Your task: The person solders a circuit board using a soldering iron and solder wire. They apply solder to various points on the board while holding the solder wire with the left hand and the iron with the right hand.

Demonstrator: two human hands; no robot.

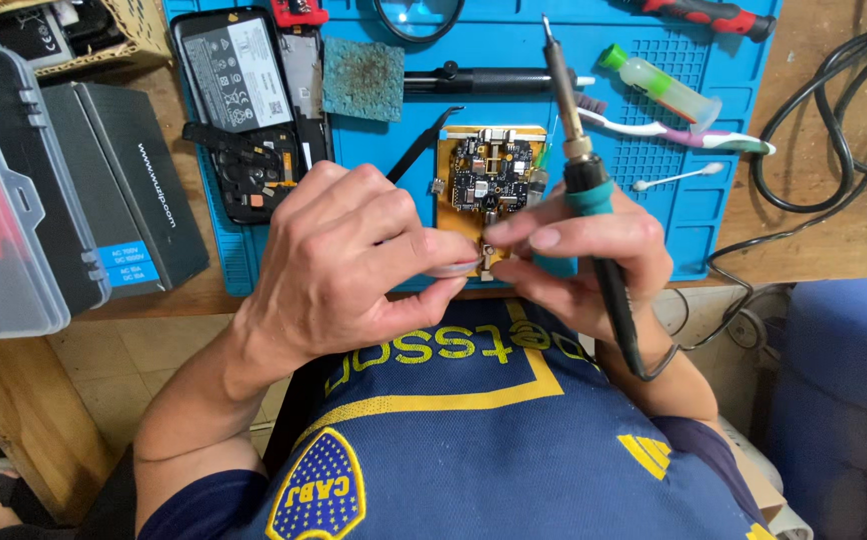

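My right hand (pixel 594 265) holds a soldering iron (pixel 579 160) with a teal grip, its tip pointing up and away over the blue work mat (pixel 654 60). My left hand (pixel 339 265) meets the right hand's fingertips at the near edge of a gold-coloured board holder (pixel 454 215), pinching a small thin piece between thumb and fingers; the piece is too small to tell what it is. A dark circuit board (pixel 489 175) sits clamped in the holder just beyond both hands.
An opened phone body (pixel 244 110) lies at the mat's left. A stained sponge (pixel 364 78), black tweezers (pixel 424 148), a toothbrush (pixel 684 135), a small green-capped bottle (pixel 664 85), a cotton swab (pixel 679 177) and a red-handled tool (pixel 709 12) lie around. Black boxes (pixel 124 190) stand left; cables (pixel 834 120) right.
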